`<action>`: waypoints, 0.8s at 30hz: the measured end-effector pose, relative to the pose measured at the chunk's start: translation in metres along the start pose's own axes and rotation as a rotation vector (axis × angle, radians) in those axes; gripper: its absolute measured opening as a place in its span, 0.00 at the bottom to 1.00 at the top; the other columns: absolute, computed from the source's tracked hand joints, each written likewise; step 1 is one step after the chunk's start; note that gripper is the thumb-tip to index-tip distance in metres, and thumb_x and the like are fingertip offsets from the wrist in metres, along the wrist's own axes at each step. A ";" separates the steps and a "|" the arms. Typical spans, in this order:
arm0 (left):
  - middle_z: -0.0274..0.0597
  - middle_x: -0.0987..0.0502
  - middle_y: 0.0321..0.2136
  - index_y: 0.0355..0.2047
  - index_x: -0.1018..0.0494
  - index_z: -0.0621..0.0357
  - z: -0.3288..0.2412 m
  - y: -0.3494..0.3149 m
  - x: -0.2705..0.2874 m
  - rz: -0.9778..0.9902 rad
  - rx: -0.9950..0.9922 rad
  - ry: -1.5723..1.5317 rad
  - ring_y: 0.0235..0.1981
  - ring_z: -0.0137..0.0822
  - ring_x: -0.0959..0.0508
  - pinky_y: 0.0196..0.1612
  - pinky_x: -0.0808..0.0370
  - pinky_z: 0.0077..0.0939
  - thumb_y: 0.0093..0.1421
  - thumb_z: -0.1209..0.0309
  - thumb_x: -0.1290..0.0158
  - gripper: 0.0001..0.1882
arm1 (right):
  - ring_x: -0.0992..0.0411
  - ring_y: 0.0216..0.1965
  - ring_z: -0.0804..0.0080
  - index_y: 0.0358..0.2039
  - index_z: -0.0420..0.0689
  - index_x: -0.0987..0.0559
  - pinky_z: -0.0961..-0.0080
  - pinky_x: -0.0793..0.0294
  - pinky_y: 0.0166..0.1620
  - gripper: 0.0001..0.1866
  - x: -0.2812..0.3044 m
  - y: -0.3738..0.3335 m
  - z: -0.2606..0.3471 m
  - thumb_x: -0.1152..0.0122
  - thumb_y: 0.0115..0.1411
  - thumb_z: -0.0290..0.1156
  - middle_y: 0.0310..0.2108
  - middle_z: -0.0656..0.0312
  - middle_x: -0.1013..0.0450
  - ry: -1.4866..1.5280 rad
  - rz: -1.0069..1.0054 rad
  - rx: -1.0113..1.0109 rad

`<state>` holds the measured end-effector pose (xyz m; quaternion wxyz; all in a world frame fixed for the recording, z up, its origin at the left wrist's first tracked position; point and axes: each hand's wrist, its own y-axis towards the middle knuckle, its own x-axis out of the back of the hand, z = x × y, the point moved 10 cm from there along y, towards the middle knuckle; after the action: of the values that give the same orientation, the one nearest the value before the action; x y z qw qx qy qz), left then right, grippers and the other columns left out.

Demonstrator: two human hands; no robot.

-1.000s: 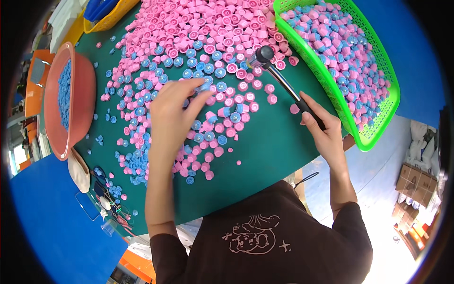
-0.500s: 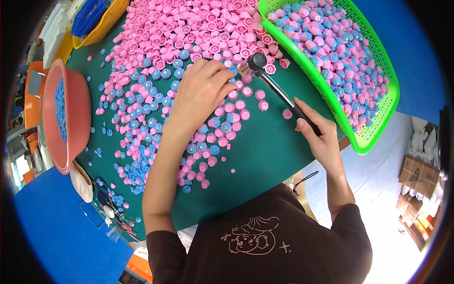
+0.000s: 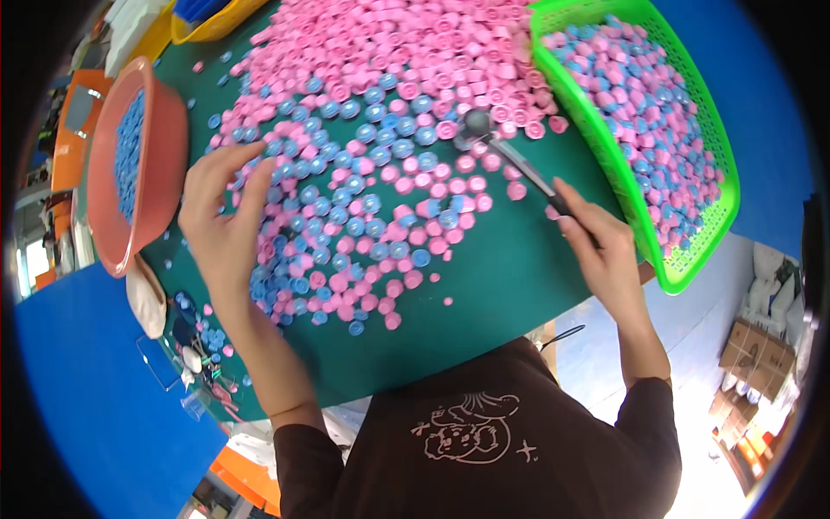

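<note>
In my right hand (image 3: 601, 246) is a small hammer (image 3: 529, 170) with a dark round head and a metal shaft, gripped by its black handle. Its head hovers over or rests among the pieces; I cannot tell which. My left hand (image 3: 220, 208) is over the left side of the pieces, thumb and fingers apart, and I see nothing between them. Beneath and beside it lie small blue caps (image 3: 278, 264). Pink cup-shaped pieces (image 3: 450, 186) are spread near the hammer head, some with blue caps on or against them. Behind them is a large heap of pink pieces (image 3: 415, 43).
A green basket (image 3: 596, 177) of pink-and-blue pieces stands at the right. At the left is a salmon-coloured tub (image 3: 160, 182) holding blue pieces. A yellow basket (image 3: 220, 26) sits at the far left. Small tools and cords (image 3: 203, 363) lie at the green table's (image 3: 493, 277) left edge.
My left hand has moved left, away from the hammer head, and its fingers have spread. The hammer stays in my right hand. The whole view has shifted slightly.
</note>
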<state>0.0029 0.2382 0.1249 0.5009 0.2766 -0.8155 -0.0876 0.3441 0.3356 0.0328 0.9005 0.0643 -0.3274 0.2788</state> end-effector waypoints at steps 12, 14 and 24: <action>0.29 0.21 0.31 0.37 0.19 0.57 0.166 -0.127 0.130 -0.273 0.554 0.115 0.28 0.20 0.32 0.29 0.39 0.15 0.57 0.68 0.39 0.09 | 0.27 0.38 0.78 0.55 0.38 0.26 0.82 0.29 0.43 0.19 -0.011 0.004 0.004 0.44 0.63 0.24 0.42 0.59 0.22 -0.015 0.035 -0.139; 0.31 0.21 0.32 0.38 0.19 0.58 0.176 -0.134 0.134 -0.272 0.564 0.080 0.28 0.21 0.31 0.31 0.35 0.16 0.57 0.67 0.39 0.10 | 0.28 0.38 0.79 0.56 0.39 0.27 0.82 0.29 0.43 0.19 -0.004 0.001 0.010 0.44 0.64 0.25 0.44 0.62 0.23 0.076 -0.093 -0.042; 0.45 0.21 0.31 0.38 0.19 0.59 0.247 -0.129 0.104 -0.232 0.531 0.345 0.30 0.38 0.23 0.37 0.27 0.28 0.57 0.62 0.40 0.14 | 0.44 0.16 0.92 0.59 0.40 0.31 0.92 0.50 0.18 0.21 -0.007 -0.006 -0.040 0.48 0.68 0.32 0.26 0.69 0.28 0.474 -0.114 -0.212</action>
<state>-0.1998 0.0422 0.0312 0.5285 0.4992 -0.6762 0.1194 0.3652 0.3395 -0.0025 0.9680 -0.0793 -0.1306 0.1991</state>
